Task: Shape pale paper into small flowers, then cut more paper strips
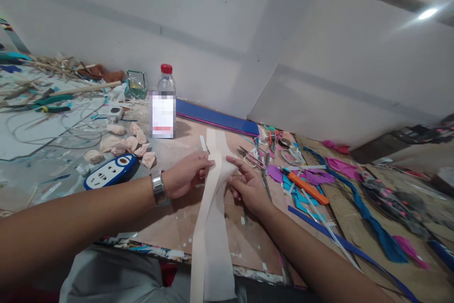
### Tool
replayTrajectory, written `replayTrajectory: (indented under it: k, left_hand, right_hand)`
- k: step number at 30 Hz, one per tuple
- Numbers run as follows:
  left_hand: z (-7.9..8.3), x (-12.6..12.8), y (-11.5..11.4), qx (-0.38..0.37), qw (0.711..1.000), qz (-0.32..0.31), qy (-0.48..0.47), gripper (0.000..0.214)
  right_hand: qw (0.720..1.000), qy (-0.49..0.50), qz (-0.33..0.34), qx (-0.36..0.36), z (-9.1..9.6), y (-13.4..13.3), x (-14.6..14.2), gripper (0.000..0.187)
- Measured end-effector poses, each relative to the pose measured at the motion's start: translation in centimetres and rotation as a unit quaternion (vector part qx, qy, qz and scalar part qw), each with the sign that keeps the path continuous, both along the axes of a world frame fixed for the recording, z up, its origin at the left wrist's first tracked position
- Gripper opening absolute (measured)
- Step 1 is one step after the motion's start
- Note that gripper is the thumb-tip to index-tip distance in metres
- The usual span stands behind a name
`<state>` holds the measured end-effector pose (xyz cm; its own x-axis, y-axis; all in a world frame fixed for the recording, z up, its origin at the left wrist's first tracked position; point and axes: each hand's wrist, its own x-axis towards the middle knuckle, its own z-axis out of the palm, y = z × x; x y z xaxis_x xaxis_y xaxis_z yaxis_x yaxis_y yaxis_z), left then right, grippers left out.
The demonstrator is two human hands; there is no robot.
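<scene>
A long pale paper strip [217, 246], peach on its left side and whiter on its right, runs from the table over its front edge toward my lap. Its lengthwise edge looks folded. My left hand [185, 174], with a metal watch at the wrist, pinches the strip's left edge under the thumb. Across from it, my right hand [251, 185] has the right edge between thumb and curled fingers, its index finger stretched onto the paper. Scissors [252, 158] with pale pink handles lie just beyond my right hand.
Peach crumpled paper pieces [122, 144] and a blue-and-white power strip [111, 171] lie at left. A red-capped bottle [166, 78] stands behind a phone-like panel [162, 116]. An orange cutter [308, 188], coloured scraps and a blue strip [354, 251] are at right; a wall stands behind.
</scene>
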<state>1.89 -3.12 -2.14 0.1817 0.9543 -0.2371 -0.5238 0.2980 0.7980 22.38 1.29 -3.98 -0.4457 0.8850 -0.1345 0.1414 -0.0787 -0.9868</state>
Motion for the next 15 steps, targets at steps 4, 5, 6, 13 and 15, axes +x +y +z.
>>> replayTrajectory:
  k: [4,5,6,13,15]
  left_hand:
    - [0.00,-0.08,0.22,-0.002,0.999,0.034,0.013,0.030]
    - [-0.03,-0.09,0.28,-0.002,0.999,0.042,0.016,0.030]
    - [-0.07,-0.09,0.33,-0.001,0.999,0.051,0.019,0.031]
    - [-0.31,-0.28,0.43,0.002,0.995,0.082,0.061,0.033]
    - [-0.31,-0.34,0.38,0.004,0.994,0.086,0.074,0.033]
  right_hand:
    - [1.000,-0.002,-0.021,0.005,-0.29,0.17,0.14,0.073]
    - [0.999,0.003,-0.031,0.005,-0.32,0.20,0.17,0.072]
    - [0.999,0.010,-0.043,0.008,-0.33,0.24,0.20,0.069]
    - [0.992,0.036,-0.109,0.054,-0.14,0.74,0.11,0.051]
    - [0.987,0.035,-0.127,0.091,-0.12,0.96,0.04,0.043]
